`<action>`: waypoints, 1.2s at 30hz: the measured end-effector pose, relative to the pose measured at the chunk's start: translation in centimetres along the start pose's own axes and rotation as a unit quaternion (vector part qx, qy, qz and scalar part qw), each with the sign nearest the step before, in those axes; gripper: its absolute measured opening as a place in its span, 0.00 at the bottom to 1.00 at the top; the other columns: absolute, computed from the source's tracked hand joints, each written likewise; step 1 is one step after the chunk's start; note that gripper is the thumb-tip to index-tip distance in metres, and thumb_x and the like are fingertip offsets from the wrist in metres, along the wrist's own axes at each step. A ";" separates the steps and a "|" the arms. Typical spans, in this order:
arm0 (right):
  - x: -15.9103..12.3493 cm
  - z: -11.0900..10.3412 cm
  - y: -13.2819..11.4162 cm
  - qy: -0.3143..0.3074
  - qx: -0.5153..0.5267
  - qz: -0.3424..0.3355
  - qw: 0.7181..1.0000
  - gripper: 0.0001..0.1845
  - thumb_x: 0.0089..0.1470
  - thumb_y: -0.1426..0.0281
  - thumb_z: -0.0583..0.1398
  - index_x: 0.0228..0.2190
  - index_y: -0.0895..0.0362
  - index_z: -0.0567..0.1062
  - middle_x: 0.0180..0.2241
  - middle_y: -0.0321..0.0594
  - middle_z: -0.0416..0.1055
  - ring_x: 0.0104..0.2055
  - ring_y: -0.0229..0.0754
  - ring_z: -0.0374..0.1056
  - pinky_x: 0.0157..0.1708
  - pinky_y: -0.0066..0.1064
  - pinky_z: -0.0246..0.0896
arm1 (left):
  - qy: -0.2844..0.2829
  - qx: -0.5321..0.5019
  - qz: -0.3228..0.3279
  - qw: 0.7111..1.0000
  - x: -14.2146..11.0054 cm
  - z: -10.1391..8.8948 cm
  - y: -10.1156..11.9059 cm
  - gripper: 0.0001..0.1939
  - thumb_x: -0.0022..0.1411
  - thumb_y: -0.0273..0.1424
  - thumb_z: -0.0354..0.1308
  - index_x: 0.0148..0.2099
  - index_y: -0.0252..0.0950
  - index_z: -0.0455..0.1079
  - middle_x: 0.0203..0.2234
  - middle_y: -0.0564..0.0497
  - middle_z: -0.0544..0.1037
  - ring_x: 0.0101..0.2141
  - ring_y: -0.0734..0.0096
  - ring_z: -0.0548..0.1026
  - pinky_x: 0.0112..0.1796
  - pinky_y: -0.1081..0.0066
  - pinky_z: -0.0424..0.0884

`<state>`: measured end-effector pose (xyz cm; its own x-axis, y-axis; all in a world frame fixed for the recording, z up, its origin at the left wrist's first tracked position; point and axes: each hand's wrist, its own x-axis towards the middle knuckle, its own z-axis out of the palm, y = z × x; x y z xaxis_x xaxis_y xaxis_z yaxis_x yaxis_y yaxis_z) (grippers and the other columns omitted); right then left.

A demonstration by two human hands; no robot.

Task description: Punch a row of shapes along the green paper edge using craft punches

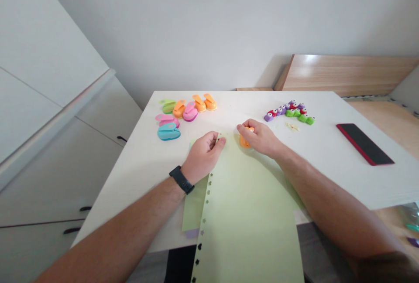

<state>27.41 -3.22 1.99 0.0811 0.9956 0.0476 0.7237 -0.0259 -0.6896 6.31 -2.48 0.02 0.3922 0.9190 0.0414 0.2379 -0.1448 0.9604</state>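
A long sheet of light green paper (pixel 252 217) runs from the table down past its front edge. Small cut-out shapes, hearts and stars among them, line its left border. My left hand (pixel 206 150), a dark watch on the wrist, pinches the sheet's far left corner between thumb and fingers. At the sheet's far edge my right hand (pixel 258 137) is closed around an orange craft punch (pixel 245 138), its thumb on top. The fingers partly cover the punch, and whether paper sits in its slot is hidden. More green paper (pixel 195 206) lies beneath on the left.
Several colourful craft punches (pixel 168 131) stand at the table's back left. Small purple, red and green eyed pieces (pixel 290 111) cluster at the back right, near pale paper scraps (pixel 292 127). A black, red-edged flat object (pixel 365 144) lies right. White cabinets (pixel 65 143) flank the table (pixel 137 178).
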 end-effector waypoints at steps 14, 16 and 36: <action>0.0 -0.6 -0.3 -0.034 -0.062 -0.049 0.996 0.25 0.62 0.48 0.51 0.34 0.54 0.76 0.36 0.42 0.77 0.36 0.43 0.69 0.37 0.32 0.57 | 0.010 0.039 0.019 0.999 0.0 -0.1 0.0 0.12 0.63 0.42 0.56 0.36 0.38 0.70 0.22 0.55 0.71 0.24 0.72 0.66 0.25 0.72 0.60; 0.2 -0.5 -0.2 -0.026 -0.091 -0.055 0.994 0.27 0.63 0.48 0.49 0.31 0.54 0.76 0.35 0.45 0.76 0.37 0.45 0.69 0.38 0.34 0.57 | 0.013 0.053 0.027 0.998 0.0 -0.1 0.0 0.12 0.63 0.41 0.56 0.36 0.38 0.70 0.22 0.55 0.71 0.24 0.71 0.66 0.25 0.72 0.60; 0.2 -2.6 0.8 -0.023 -0.092 -0.006 0.995 0.19 0.61 0.53 0.53 0.33 0.54 0.74 0.26 0.35 0.72 0.27 0.38 0.63 0.27 0.30 0.51 | 0.014 0.119 0.045 0.992 0.0 0.0 -0.6 0.17 0.65 0.35 0.51 0.55 0.40 0.68 0.20 0.59 0.62 0.22 0.74 0.61 0.25 0.73 0.56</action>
<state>29.78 -3.27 3.37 0.0425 0.9989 0.0188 0.8382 -0.0254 -0.5448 6.15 -2.42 -0.56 0.3968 0.9078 0.1356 0.4069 -0.3064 0.8605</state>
